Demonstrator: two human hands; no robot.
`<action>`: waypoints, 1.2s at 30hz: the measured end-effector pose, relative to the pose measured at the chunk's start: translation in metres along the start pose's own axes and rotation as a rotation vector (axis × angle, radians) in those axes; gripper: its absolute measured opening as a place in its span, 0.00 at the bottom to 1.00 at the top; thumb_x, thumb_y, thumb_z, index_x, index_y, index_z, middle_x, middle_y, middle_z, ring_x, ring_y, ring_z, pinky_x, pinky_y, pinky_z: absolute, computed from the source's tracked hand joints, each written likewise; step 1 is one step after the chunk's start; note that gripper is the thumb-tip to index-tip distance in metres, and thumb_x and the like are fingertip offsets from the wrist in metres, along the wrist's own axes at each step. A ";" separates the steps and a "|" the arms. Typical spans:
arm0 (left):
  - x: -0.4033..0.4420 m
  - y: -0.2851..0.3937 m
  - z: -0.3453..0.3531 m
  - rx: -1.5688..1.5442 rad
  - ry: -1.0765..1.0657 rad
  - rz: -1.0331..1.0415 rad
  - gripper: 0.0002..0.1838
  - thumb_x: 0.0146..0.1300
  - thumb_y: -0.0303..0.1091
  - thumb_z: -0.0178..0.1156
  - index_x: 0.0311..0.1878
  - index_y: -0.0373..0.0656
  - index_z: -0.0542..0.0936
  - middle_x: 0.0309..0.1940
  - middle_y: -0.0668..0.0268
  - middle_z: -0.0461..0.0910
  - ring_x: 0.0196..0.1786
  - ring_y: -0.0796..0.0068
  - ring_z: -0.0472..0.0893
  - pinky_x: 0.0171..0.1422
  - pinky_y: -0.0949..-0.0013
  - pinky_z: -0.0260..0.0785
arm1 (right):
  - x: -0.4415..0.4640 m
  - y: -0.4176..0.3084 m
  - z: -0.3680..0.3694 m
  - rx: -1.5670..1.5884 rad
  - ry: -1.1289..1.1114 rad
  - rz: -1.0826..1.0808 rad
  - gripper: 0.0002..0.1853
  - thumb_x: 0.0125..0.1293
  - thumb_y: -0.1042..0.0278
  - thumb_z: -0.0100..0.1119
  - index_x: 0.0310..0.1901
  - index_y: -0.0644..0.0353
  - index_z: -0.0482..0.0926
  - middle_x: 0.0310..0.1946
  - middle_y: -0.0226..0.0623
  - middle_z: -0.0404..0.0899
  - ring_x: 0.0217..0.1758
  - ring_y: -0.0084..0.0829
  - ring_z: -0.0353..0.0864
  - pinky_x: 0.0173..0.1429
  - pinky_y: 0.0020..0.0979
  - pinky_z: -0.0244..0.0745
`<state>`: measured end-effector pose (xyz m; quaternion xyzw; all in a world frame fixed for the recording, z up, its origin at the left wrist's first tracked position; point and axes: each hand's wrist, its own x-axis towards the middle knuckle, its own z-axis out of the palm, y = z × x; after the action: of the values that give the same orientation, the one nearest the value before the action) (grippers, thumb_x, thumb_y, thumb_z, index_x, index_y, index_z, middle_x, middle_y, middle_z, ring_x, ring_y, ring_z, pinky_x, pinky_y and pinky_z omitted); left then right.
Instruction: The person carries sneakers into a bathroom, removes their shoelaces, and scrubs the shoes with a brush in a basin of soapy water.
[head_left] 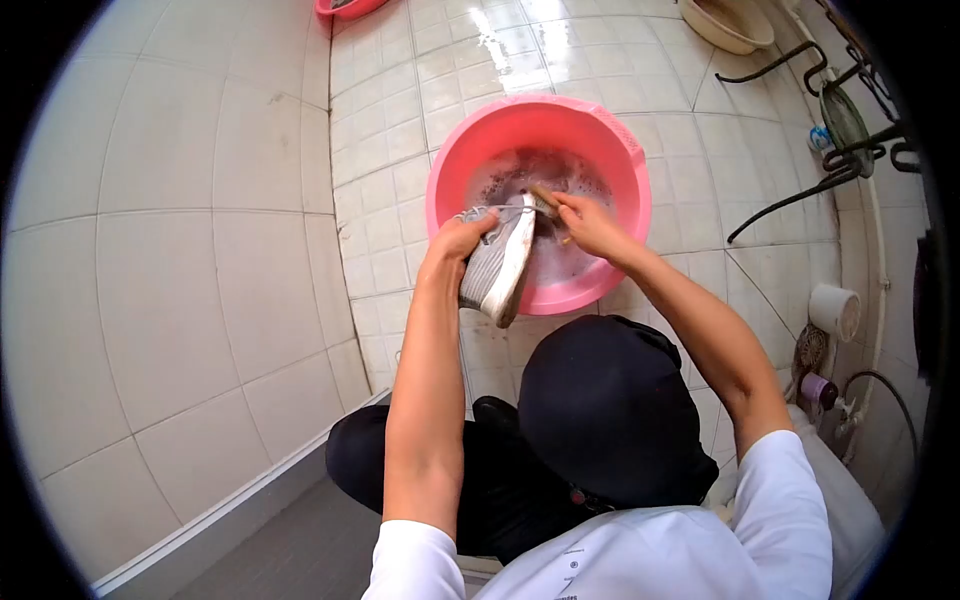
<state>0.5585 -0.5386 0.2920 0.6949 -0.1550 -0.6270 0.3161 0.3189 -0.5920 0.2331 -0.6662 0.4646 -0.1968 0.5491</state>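
A pink basin (609, 280) with foamy, murky water stands on the tiled floor. Over its near left side, my left hand (463, 236) grips a grey and white shoe (497, 262) with loose laces, its sole turned toward the right. My right hand (590, 225) is closed on a small brush (545, 197) with a tan back, held against the sole side of the shoe near one end. The brush's bristles are mostly hidden.
Part of a red basin (350, 10) shows at the top, and a cream basin (728, 28) at the upper right. Dark metal hooks (790, 200) stick out on the right. A white container (834, 311) and a purple bottle (819, 391) are lower right. Tiled wall (160, 270) rises on the left.
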 end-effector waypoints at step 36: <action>0.008 -0.003 0.046 -0.064 0.192 0.070 0.27 0.73 0.41 0.58 0.60 0.21 0.75 0.51 0.50 0.83 0.50 0.60 0.83 0.55 0.59 0.74 | 0.027 0.014 -0.023 -0.535 0.085 0.027 0.17 0.71 0.69 0.46 0.56 0.57 0.81 0.44 0.57 0.85 0.49 0.62 0.84 0.53 0.57 0.77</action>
<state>0.5145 -0.5526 0.2831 0.7354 -0.1283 -0.5508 0.3733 0.3087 -0.6268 0.2204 -0.7725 0.5316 -0.0876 0.3362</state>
